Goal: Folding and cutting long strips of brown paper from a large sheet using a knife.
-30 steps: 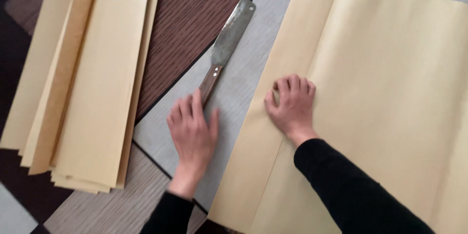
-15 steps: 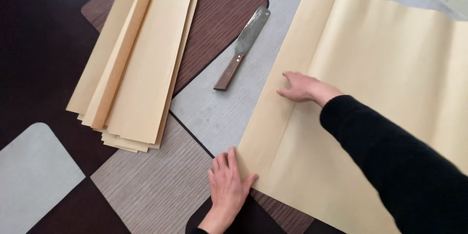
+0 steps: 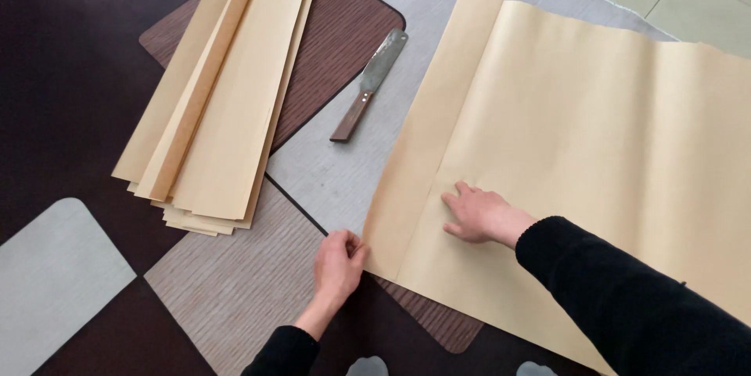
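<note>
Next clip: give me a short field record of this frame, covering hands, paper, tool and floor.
left hand: pinching the near left corner of the big sheet
right hand: flat on the big sheet, palm down, beside a fold line
big sheet: tan paper, spread on the floor, left edge folded over
strips: stack of long tan paper pieces, left of the knife
knife: wooden handle, lying untouched between strips and sheet
floor: patterned brown and grey covering
</note>
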